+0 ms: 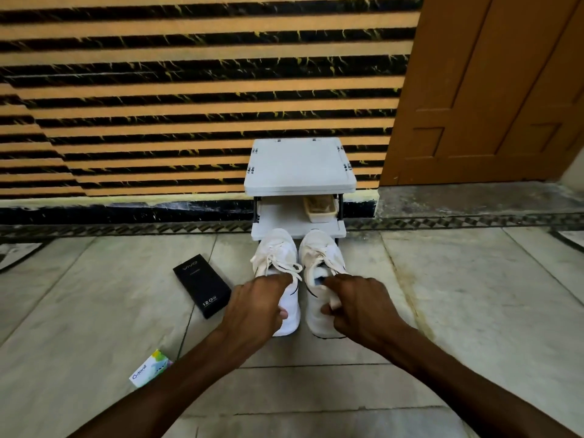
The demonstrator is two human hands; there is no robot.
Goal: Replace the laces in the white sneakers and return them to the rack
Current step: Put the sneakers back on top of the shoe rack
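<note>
Two white sneakers stand side by side on the floor, toes toward a small white shoe rack (300, 165). The left sneaker (276, 251) has loose cream laces spread across its tongue. My left hand (259, 306) grips its heel end, fingers over the collar and thumb on the side. The right sneaker (320, 252) is laced too. My right hand (357, 303) holds its heel, fingers hooked into the opening and thumb against the side. The toes of both sneakers reach the front edge of the rack's lower shelf (284, 222).
A cream tray (319, 209) sits on the rack's lower shelf. A black phone box (202, 285) lies on the floor left of the sneakers, and a small colourful carton (151, 368) nearer me. A striped wall stands behind and a brown door (486, 90) to the right.
</note>
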